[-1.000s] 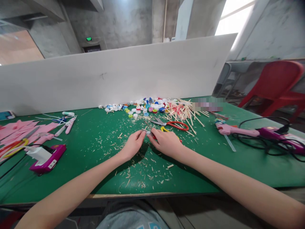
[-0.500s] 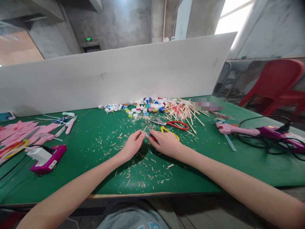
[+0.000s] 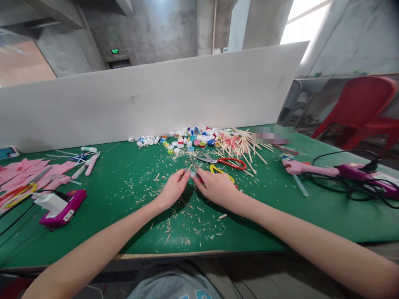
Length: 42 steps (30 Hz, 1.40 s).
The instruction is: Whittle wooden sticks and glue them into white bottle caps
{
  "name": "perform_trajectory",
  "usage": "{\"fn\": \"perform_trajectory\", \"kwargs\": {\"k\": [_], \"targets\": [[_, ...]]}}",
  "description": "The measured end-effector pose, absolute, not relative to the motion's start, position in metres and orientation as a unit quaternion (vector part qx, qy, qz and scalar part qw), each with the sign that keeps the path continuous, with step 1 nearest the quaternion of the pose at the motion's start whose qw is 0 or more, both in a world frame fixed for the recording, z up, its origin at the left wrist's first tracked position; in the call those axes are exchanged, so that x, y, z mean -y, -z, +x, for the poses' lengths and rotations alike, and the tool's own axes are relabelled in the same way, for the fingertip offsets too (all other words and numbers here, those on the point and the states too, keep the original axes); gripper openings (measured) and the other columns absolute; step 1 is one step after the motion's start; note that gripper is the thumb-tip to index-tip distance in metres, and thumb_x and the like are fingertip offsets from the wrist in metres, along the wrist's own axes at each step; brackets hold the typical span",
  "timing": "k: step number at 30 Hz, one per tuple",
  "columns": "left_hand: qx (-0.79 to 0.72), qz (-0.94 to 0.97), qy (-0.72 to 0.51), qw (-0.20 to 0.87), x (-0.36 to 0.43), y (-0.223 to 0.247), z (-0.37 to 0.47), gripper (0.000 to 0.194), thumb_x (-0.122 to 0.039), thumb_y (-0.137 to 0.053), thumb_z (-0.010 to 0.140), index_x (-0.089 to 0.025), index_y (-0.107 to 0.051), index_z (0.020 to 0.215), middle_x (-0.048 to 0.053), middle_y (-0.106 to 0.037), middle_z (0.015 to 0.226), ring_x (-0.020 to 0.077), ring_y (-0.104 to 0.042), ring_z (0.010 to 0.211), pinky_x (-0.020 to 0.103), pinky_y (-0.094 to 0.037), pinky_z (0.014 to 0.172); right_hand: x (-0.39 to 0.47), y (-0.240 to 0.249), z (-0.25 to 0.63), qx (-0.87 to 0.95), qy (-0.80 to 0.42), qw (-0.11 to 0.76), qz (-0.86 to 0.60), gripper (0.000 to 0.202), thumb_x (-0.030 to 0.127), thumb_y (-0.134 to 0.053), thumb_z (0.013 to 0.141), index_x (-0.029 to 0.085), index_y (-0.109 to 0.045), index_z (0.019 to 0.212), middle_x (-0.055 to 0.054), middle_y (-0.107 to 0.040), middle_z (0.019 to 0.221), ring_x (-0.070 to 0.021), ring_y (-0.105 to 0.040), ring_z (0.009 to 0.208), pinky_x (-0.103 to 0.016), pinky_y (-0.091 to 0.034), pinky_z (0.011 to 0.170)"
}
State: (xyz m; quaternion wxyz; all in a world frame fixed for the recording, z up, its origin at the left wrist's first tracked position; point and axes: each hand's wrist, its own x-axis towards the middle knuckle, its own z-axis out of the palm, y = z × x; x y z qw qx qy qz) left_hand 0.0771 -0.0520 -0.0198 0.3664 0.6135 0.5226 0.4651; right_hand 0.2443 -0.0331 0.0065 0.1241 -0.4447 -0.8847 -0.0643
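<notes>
Pinching a small pale piece (image 3: 192, 174), left fingers (image 3: 183, 177) and right fingers (image 3: 200, 185) closed, long axis crosswise, slightly slanted

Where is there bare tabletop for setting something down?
Best bets: the green tabletop between the right forearm and the right-side pink glue gun, and a left patch between the magenta power strip and the wood shavings. Crowded: beyond the right hand, with red-handled scissors, bottle caps and wooden sticks.

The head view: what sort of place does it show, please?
It looks like a makeshift craft workspace, perhaps in an unfinished building: there is a bare concrete wall, and the green table holds loose bottle caps and wooden sticks.
</notes>
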Motion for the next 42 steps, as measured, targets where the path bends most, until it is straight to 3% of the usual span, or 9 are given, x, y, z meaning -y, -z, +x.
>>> {"fn": "perform_trajectory", "kwargs": {"k": [19, 42], "targets": [[-0.565, 0.598, -0.456, 0.341, 0.051, 0.017, 0.077, 0.04, -0.052, -0.05, 0.087, -0.019, -0.041, 0.066, -0.009, -0.03, 0.05, 0.0069, -0.025, 0.047, 0.024, -0.018, 0.048, 0.04, -0.011, 0.241, 0.871, 0.087, 0.093, -0.475, 0.04, 0.041, -0.02, 0.101, 0.021, -0.054, 0.109, -0.006, -0.071, 0.083, -0.02, -0.063, 0.064, -0.029, -0.026, 0.053], [-0.584, 0.59, -0.452, 0.326, 0.054, 0.01, 0.078, 0.045, -0.057, -0.049, 0.086, -0.02, -0.038, 0.064, -0.009, -0.029, 0.047, 0.0066, -0.026, 0.044, 0.023, -0.018, 0.047, 0.032, -0.011, 0.24, 0.867, 0.101, 0.098, -0.478, 0.047, 0.047, -0.018, 0.101, 0.022, -0.052, 0.119, -0.009, -0.071, 0.087, -0.0218, -0.066, 0.069, -0.027, -0.026, 0.052]]}}
